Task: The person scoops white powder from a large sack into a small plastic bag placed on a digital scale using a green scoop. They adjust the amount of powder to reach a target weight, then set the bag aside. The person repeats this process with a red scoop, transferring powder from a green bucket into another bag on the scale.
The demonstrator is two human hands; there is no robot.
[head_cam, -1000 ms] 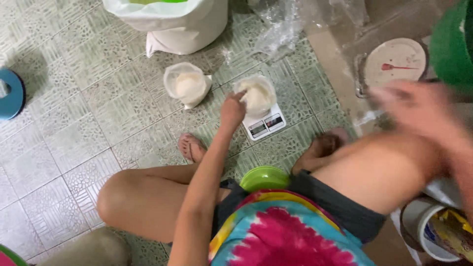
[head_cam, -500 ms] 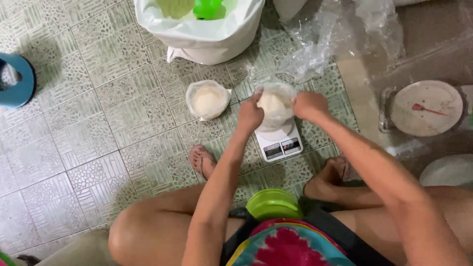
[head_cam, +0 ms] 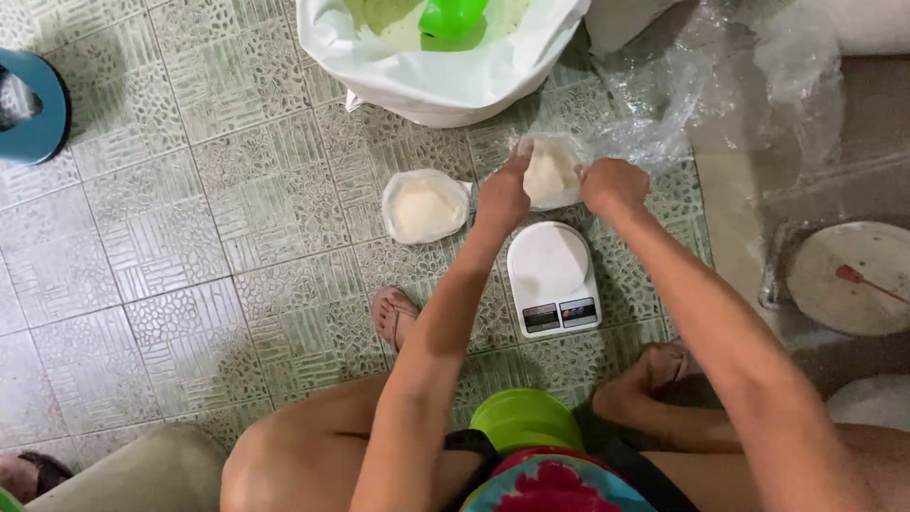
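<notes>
Both my hands hold a small clear plastic bag of white powder [head_cam: 549, 172] lifted just above and beyond a white digital kitchen scale [head_cam: 552, 278] on the tiled floor. My left hand [head_cam: 502, 195] grips the bag's left side and my right hand [head_cam: 614, 186] grips its right side. A second filled bag of white powder [head_cam: 424, 206] lies on the floor to the left of the scale. Behind them stands a large white sack [head_cam: 436, 81] with a green scoop [head_cam: 452, 17] resting in its powder.
A green bowl [head_cam: 523, 419] sits in my lap between my crossed legs. Crumpled clear plastic [head_cam: 682, 104] lies at the far right. A round white dial scale [head_cam: 853, 277] is at the right and a blue round container [head_cam: 36, 104] at the far left edge.
My right hand came in from the right and took the bag together with my left hand. The bag has been lifted off the scale, whose platform is now bare.
</notes>
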